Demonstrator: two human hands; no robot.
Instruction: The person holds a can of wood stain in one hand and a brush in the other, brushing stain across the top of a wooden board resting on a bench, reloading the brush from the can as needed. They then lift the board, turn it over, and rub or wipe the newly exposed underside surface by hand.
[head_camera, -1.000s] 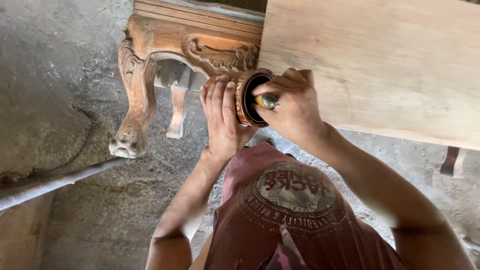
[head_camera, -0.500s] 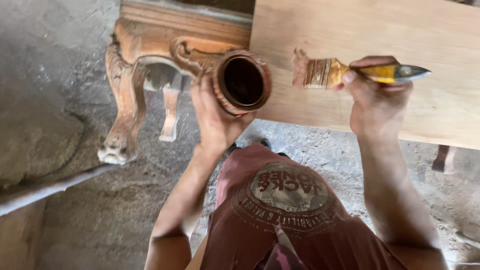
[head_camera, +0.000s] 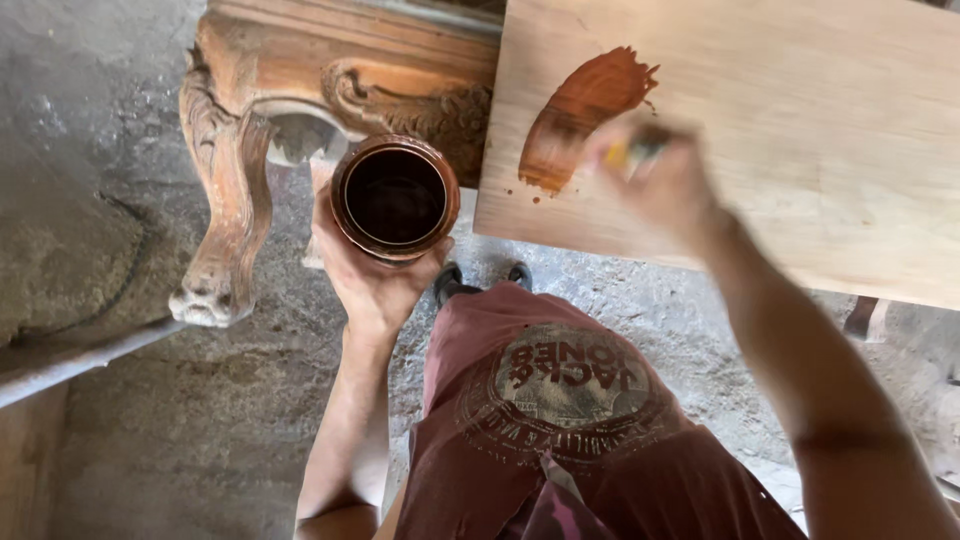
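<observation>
The left hand (head_camera: 372, 268) cupped one round, stain-crusted jar (head_camera: 395, 197); the blurred right hand (head_camera: 655, 180) gripped one brush (head_camera: 632, 152) over one smooth wooden board (head_camera: 800, 130).

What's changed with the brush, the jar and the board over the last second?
The right hand lifted the brush out of the jar, carried it right over the board and swept it down, leaving a curved brown streak where the wood was bare. The left hand kept hold of the jar, beside the carved table leg.
</observation>
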